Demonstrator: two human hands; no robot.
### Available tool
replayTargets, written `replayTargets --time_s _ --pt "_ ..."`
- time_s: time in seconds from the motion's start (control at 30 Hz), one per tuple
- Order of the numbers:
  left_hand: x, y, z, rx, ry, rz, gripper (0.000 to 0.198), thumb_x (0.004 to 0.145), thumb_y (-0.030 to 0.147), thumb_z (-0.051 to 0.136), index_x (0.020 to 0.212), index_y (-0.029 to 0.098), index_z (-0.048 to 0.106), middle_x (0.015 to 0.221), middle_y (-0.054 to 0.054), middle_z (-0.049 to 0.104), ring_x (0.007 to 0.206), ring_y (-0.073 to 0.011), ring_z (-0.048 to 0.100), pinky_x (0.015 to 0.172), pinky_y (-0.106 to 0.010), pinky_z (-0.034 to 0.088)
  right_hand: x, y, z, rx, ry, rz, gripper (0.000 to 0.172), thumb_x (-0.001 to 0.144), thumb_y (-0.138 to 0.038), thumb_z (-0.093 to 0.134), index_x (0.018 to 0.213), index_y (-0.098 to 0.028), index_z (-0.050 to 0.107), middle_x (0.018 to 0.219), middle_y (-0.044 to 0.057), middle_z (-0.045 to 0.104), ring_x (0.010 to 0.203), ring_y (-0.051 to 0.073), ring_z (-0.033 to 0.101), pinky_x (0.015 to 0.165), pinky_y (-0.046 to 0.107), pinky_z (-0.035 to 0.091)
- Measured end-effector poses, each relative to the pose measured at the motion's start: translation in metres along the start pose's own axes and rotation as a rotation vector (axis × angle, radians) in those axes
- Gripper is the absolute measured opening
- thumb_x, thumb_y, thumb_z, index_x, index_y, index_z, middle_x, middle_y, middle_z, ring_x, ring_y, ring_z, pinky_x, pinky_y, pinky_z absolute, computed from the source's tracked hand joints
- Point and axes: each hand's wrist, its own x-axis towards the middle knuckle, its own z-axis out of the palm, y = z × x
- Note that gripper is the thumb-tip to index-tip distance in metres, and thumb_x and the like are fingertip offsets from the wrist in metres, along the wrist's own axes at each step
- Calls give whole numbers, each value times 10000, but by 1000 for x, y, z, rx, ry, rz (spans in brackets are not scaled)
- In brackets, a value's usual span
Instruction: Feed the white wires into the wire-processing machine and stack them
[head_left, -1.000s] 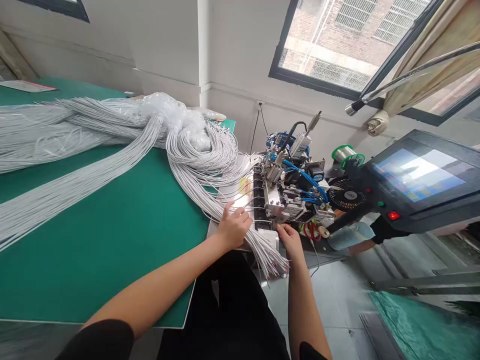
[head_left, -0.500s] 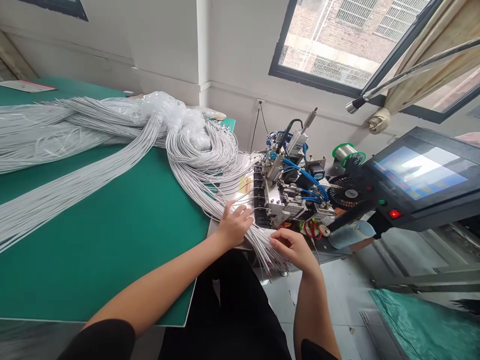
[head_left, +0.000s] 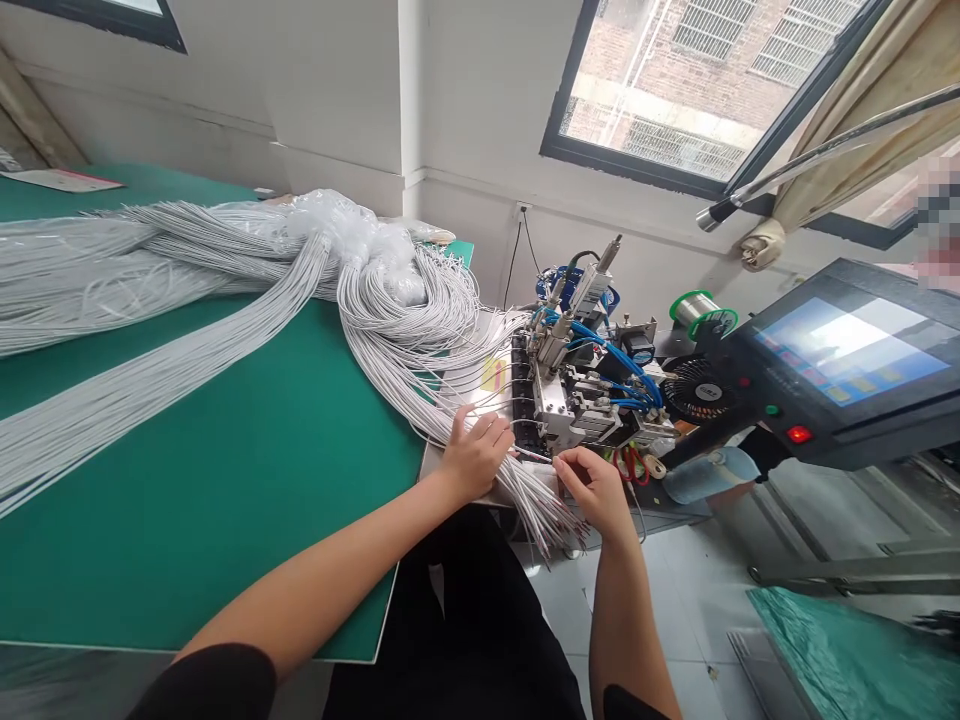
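Observation:
A thick bundle of thin white cables [head_left: 401, 375] runs off the table edge, its loose ends [head_left: 555, 520] fanning out toward the floor. My left hand [head_left: 477, 458] lies over this bundle with its fingers curled round it, close to the front of the machine. Just to the right, my right hand [head_left: 595, 485] is closed, thumb and forefinger pinching one white cable [head_left: 534, 457] near its end. That cable stands apart from the other ends, which hang below. The machine [head_left: 555, 385] with blue air hoses has several white cables lying into its black front rail [head_left: 523, 385].
More white cables in clear plastic [head_left: 326, 220] cover the back of the green table [head_left: 225, 480]. Right of the machine are a solder-like wire spool [head_left: 701, 315], a round fan [head_left: 697, 390], red-handled scissors [head_left: 630, 465], and a tilted screen [head_left: 855, 350]. A person is partly visible at far right.
My right hand has lifted one cable away from the loose ends and up toward the machine's front. My left hand stays on the bundle. The view has shifted slightly.

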Motion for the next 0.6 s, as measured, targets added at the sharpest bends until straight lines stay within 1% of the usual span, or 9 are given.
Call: replayTargets --time_s 0.13,0.33,0.4,0.47,0.6 --pt "0 1 2 12 62 1 142 890 146 484 879 210 610 1023 -28 667 1035 -202 554 1047 -488 218 -3 8 4 21 50 24 245 875 -385 544 745 -186 606 673 29 600 614 170 527 593 280 415" --pt "0 2 1 30 82 26 189 881 86 474 850 210 613 834 -8 669 1005 -184 564 1060 -473 205 2 16 5 50 48 60 274 870 -425 544 759 -182 607 693 42 605 626 176 526 602 287 417" --pt "1 2 1 21 97 35 202 891 84 458 845 209 610 803 -5 660 999 -178 564 1063 -467 201 6 18 3 74 11 84 296 865 -451 541 769 -180 609 697 40 607 635 178 535 610 287 421" --pt "1 1 0 7 108 44 207 909 101 445 834 208 605 755 3 639 969 -169 569 1065 -459 202 10 19 0 123 -56 109 316 859 -475 540 783 -177 613 694 32 603 643 175 539 619 283 424" --pt "1 -2 0 -17 110 89 230 932 127 428 786 204 587 677 26 583 897 -143 573 1081 -440 183 15 20 -6 275 -185 160 325 841 -486 569 791 -168 610 699 13 583 654 154 520 625 264 417"
